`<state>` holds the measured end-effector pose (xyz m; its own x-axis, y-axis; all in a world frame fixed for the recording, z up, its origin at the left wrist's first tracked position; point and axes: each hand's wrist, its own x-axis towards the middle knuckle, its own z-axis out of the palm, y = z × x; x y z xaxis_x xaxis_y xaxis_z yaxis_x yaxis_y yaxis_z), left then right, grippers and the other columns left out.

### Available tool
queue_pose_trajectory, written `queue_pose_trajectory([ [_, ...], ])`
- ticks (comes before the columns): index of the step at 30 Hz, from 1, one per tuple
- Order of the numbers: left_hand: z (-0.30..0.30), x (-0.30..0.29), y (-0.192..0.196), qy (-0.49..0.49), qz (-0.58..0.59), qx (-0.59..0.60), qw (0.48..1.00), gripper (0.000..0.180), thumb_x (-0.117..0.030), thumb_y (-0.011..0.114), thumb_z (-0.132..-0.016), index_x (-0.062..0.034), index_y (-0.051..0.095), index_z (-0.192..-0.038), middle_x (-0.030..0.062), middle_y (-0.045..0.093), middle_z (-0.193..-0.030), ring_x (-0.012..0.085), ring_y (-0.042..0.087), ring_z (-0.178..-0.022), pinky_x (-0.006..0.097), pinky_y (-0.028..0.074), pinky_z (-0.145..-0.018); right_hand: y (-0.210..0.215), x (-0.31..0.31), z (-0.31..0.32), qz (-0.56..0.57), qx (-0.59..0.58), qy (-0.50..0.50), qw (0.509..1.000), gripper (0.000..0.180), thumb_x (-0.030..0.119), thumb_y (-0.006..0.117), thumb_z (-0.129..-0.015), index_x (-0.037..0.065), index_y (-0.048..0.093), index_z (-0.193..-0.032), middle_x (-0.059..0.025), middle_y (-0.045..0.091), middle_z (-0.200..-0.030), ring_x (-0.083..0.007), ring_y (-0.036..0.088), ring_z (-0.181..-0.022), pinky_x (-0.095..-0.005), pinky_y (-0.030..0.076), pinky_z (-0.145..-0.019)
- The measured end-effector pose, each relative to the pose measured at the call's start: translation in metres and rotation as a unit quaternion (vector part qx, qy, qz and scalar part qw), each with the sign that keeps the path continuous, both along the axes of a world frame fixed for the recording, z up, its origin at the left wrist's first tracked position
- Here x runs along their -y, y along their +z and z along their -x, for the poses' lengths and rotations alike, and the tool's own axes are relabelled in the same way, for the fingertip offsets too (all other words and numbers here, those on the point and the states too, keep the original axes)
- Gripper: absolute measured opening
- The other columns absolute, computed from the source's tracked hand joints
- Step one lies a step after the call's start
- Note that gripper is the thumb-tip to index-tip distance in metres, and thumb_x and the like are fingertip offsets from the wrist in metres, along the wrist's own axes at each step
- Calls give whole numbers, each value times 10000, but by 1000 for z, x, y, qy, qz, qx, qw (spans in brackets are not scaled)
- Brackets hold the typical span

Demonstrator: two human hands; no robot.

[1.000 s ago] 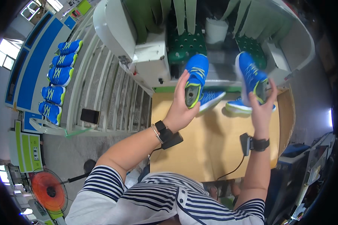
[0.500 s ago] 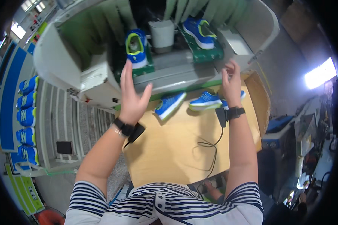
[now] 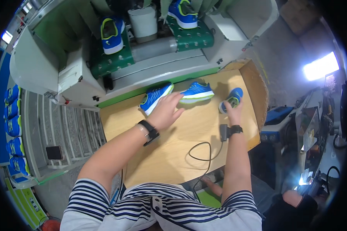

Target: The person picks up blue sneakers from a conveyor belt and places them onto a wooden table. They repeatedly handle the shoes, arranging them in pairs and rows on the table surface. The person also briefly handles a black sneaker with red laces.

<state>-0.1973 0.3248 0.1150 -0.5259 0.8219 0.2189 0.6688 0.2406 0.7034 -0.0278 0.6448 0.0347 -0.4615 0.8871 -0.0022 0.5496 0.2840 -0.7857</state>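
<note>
A person in a striped shirt leans over a wooden worktable with both hands among three blue sneakers lined up along its far edge. The left hand lies flat and spread, fingers loosely apart, holding nothing; its fingertips reach the gap between the left sneaker and the middle sneaker, touching or all but touching the toe end of each. The left sneaker's long axis runs on a slant, from near-left to far-right, so its length points across the front of the palm. The middle sneaker lies almost level, left to right, sole edge toward the person, just right of the fingertips.

The right hand is narrow, its fingers closed around the near end of the right sneaker, which stands apart from the other two near the table's raised right rim. This shoe lies with its opening turned toward the camera and its long axis slanting from near-left to far-right, away from the wrist. The right hand is plainly the nearer to it; the left hand is the nearer to the other two.

Both wrists carry dark bands, and a black cable loops over the table from the right one. Beyond the table stands a green and grey machine with two more blue sneakers resting on its green pads. A row of blue shoes sits on a rack at far left.
</note>
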Motion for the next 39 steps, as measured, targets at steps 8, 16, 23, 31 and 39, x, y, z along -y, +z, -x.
queue_pose_trajectory([
  [8, 1, -58, -50, 16, 130, -60, 990, 623, 4, 598, -851, -4, 434, -1452, 220, 572, -1294, 401, 540, -1207, 469, 425, -1039, 25, 44, -29, 235, -60, 94, 966, 760, 89, 679, -859, 73, 321, -1529, -168, 493, -1427, -274, 489, -1325, -359, 386, -1119],
  [16, -35, 77, -57, -156, 82, -216, 960, 336, -147, 664, -885, -106, 578, -1207, 166, 506, -1417, 382, 433, -1387, 575, 349, -1115, 14, 109, -71, 227, -44, 281, 932, 763, 53, 651, -874, 42, 296, -1550, -195, 431, -1494, -311, 409, -1416, -388, 339, -1166],
  [23, 31, 80, -65, 322, 173, 124, 923, 792, -392, 840, -777, 12, 487, -1361, 268, 529, -1410, 413, 520, -1302, 448, 401, -1124, -2, 157, -75, 103, -42, 296, 949, 744, 67, 673, -874, -5, 303, -1516, -235, 427, -1413, -380, 426, -1351, -429, 352, -1151],
  [31, -53, 127, -17, 267, 154, -80, 948, 870, -223, 895, -658, -24, 458, -1384, 180, 519, -1189, 393, 516, -1130, 465, 454, -982, 9, 189, -106, 83, -12, 283, 955, 748, 111, 690, -876, -30, 306, -1503, -258, 429, -1405, -405, 427, -1336, -445, 347, -1147],
  [39, -111, 169, -23, 186, 70, -51, 979, 927, -218, 846, -775, -13, 325, -1514, 230, 524, -1310, 407, 530, -1221, 409, 431, -1065, 4, 214, -107, 51, -13, 287, 957, 726, 157, 713, -881, -43, 339, -1470, -272, 449, -1369, -415, 449, -1301, -453, 358, -1123],
])
